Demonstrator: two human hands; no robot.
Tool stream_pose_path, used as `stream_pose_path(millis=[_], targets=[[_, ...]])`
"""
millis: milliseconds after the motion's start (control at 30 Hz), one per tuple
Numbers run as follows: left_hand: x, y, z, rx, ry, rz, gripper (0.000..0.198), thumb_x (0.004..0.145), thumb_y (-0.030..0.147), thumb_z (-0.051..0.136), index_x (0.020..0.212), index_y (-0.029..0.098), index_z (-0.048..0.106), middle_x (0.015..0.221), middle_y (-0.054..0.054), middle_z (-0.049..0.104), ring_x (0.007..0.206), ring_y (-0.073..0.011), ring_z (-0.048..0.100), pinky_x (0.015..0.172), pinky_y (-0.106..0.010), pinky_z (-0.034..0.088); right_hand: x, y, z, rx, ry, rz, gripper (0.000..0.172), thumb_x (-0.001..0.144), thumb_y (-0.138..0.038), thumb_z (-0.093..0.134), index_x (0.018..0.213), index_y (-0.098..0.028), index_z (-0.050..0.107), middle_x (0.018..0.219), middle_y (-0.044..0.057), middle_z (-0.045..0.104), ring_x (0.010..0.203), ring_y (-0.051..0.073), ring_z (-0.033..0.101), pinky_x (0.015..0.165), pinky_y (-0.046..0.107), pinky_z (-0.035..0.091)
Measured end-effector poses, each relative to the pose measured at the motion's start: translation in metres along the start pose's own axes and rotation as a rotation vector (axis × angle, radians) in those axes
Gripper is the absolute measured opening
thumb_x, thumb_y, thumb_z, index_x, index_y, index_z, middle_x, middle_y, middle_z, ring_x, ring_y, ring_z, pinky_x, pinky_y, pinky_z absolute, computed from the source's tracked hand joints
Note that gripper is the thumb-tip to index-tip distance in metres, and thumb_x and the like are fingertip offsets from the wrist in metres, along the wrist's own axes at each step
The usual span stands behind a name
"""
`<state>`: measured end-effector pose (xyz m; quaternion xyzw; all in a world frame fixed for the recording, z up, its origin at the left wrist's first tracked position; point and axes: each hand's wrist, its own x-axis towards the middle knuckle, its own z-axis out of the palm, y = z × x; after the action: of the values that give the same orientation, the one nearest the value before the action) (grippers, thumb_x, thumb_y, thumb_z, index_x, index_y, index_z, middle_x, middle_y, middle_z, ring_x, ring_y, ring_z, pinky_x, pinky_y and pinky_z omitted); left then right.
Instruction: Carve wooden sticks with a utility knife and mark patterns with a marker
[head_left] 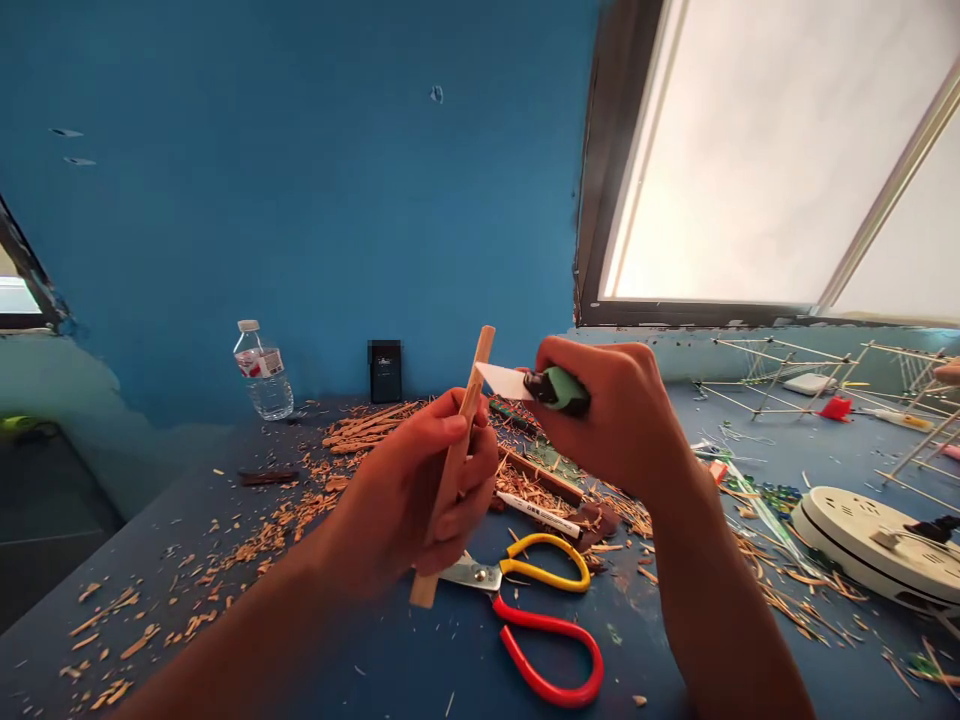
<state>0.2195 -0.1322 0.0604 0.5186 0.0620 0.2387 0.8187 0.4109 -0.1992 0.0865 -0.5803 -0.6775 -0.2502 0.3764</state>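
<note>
Okay, we hold the wooden stick in the left hand, fingers wrapped tight round its lower half, thumb pressed on the near side. It's up in the air above the table, right in front of us, over the scissors. The right hand is closed round the green-and-black handle of the knife; the pale blade pokes left and meets the stick just below its top end. The work in hand looks like shaving the stick's upper end. To do it well, we judge: lay the blade at a shallow angle, take thin cuts with the grain toward the free tip and away from the left fingers, and brace the left wrist so the stick doesn't twist. We'd mind the left fingertips too, which sit close under the cut, so a slip is the risk. Short strokes, light pressure, and a small turn between cuts should give an even face. The stick's long axis runs near upright, leaning top to the right. The top end points up at the blue wall; the bottom end points down-left, poking out under the hand just beside the scissors' blades. The blade crosses it roughly square. Shavings litter the table behind, and a water bottle stands well apart at left.
</note>
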Motion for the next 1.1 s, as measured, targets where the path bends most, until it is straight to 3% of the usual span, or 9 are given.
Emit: stream_pose_path(millis=[167,267,467,567,700,867,967,1100], targets=[[-0.006,-0.001,0.006,0.151,0.131,0.059,0.017,0.086,0.026,0.068,0.092,0.025,0.052,0.070,0.006,0.038,0.047,-0.0041,0.020,0.037,-0.013,0.018,-0.009,-0.013,-0.001,-0.107,-0.027,-0.027,0.026,0.086,-0.028,0.059,0.072,-0.023,0.037,0.058,-0.006,0.040,0.058,0.012,0.021,0.058,0.031,0.021],[-0.012,-0.001,0.013,0.294,0.197,0.087,0.027,0.087,0.031,0.075,0.099,0.028,0.052,0.069,0.008,0.035,0.048,-0.0037,0.018,0.040,-0.013,0.018,-0.011,-0.015,-0.001,-0.110,-0.055,-0.041,0.023,0.081,-0.025,0.060,0.073,-0.022,0.039,0.059,-0.006,0.045,0.057,0.011,0.022,0.058,0.031,0.020],[-0.018,-0.006,0.023,0.455,0.253,0.145,0.028,0.095,0.050,0.067,0.103,0.028,0.052,0.060,0.010,0.029,0.046,-0.0047,0.018,0.041,-0.014,0.017,-0.008,-0.016,0.008,-0.082,-0.103,-0.024,0.018,0.079,-0.026,0.061,0.074,-0.023,0.044,0.059,-0.007,0.045,0.058,0.012,0.016,0.058,0.031,0.017],[-0.016,-0.012,0.020,0.524,0.302,0.185,0.032,0.095,0.054,0.067,0.106,0.028,0.053,0.061,0.010,0.029,0.046,-0.0052,0.019,0.041,-0.015,0.018,-0.005,-0.015,0.014,-0.061,-0.124,-0.012,0.018,0.076,-0.024,0.059,0.072,-0.023,0.042,0.059,-0.007,0.041,0.060,0.013,0.012,0.058,0.032,0.015],[-0.008,-0.019,0.009,0.643,0.374,0.280,0.033,0.096,0.056,0.064,0.109,0.028,0.053,0.069,0.007,0.037,0.053,-0.0079,0.030,0.044,-0.017,0.028,-0.001,-0.015,0.024,-0.052,-0.155,-0.004,0.015,0.072,-0.023,0.058,0.069,-0.022,0.043,0.058,-0.006,0.042,0.058,0.012,0.014,0.058,0.032,0.015],[0.002,-0.025,-0.002,0.806,0.523,0.398,0.025,0.098,0.049,0.064,0.102,0.025,0.057,0.072,0.006,0.041,0.058,-0.0091,0.034,0.051,-0.018,0.034,0.005,-0.017,0.040,-0.118,-0.148,0.115,0.013,0.078,-0.027,0.061,0.070,-0.021,0.053,0.059,-0.003,0.050,0.055,0.011,0.024,0.060,0.032,0.016],[0.007,-0.024,-0.007,0.699,0.544,0.353,0.026,0.096,0.048,0.067,0.106,0.026,0.058,0.070,0.006,0.042,0.057,-0.0093,0.035,0.050,-0.019,0.032,0.006,-0.020,0.049,-0.162,-0.149,0.195,0.012,0.081,-0.029,0.063,0.074,-0.021,0.058,0.060,0.000,0.057,0.054,0.011,0.036,0.060,0.032,0.015],[0.016,-0.022,-0.017,0.569,0.524,0.301,0.031,0.096,0.052,0.066,0.098,0.024,0.053,0.065,0.008,0.036,0.049,-0.0078,0.027,0.044,-0.020,0.021,0.004,-0.028,0.065,-0.198,-0.163,0.284,0.016,0.087,-0.035,0.062,0.082,-0.020,0.065,0.068,0.005,0.066,0.057,0.015,0.052,0.059,0.032,0.018]])
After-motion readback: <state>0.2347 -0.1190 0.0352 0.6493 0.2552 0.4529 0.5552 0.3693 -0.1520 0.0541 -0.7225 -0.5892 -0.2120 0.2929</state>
